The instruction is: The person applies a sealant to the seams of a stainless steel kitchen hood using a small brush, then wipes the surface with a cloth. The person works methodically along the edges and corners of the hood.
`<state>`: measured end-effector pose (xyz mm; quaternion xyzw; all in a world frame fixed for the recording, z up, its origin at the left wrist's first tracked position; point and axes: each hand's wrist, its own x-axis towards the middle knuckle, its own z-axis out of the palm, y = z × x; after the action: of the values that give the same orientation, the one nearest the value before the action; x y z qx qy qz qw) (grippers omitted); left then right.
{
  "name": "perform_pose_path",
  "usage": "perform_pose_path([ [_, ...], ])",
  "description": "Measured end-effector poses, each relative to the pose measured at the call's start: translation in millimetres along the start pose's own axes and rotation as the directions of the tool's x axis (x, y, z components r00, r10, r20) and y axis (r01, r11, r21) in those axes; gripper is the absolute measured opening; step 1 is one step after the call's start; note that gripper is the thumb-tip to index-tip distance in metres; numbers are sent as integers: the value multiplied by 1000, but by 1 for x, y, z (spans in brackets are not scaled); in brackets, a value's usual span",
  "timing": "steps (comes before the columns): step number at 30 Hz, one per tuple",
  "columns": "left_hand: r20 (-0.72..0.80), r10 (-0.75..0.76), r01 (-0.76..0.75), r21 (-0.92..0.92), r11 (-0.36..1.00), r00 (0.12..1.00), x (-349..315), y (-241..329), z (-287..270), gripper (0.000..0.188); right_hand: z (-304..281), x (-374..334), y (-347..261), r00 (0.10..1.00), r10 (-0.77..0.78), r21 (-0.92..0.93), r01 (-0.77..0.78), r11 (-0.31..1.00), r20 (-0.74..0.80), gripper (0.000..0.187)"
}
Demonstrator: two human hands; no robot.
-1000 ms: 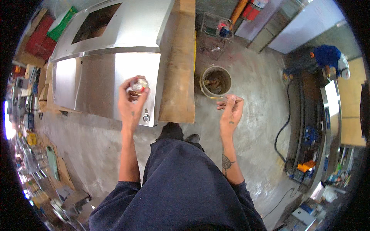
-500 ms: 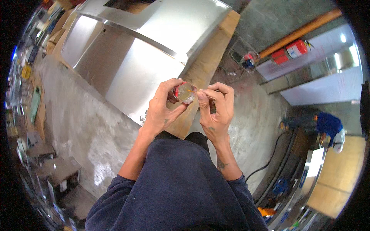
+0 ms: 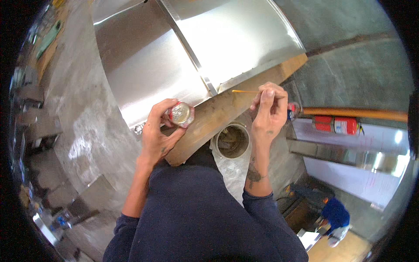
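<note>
My left hand (image 3: 153, 133) is closed around a small clear jar (image 3: 180, 114) with red on its side, its round top tilted toward me. Pale contents show in it, but I cannot tell what they are. Between the fingers of my right hand (image 3: 267, 115) is a thin yellowish stick (image 3: 245, 91), pointing left and apart from the jar. Its tip lies over the near edge of a shiny sheet-metal panel (image 3: 146, 61), by the corner of a raised seam. Under the panel is a wooden board (image 3: 207, 122), whose near end reaches my lap.
A round bucket (image 3: 232, 157) stands on the concrete floor between the board and my right forearm. An orange pipe (image 3: 362, 114) and a red fire extinguisher (image 3: 325, 124) are at the right. A person in blue (image 3: 335, 213) bends over work at the lower right.
The stick was at the jar's mouth; my right hand has drawn it away to the right and over the panel's edge. My left hand and the jar sit lower and farther left, and the view has turned.
</note>
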<state>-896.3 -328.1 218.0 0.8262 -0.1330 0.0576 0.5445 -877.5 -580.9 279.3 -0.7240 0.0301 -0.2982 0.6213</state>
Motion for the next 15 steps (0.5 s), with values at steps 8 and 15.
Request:
perform_pose_path([
  [8, -255, -345, 318, -140, 938, 903, -11, 15, 49, 67, -14, 102, 87, 917, -25, 92, -13, 996, 398, 15],
  [15, -421, -429, 412, -135, 901, 799, -18, 34, 71, 66, -7, 128, 113, 674, 16, 24, -50, 998, 738, 18],
])
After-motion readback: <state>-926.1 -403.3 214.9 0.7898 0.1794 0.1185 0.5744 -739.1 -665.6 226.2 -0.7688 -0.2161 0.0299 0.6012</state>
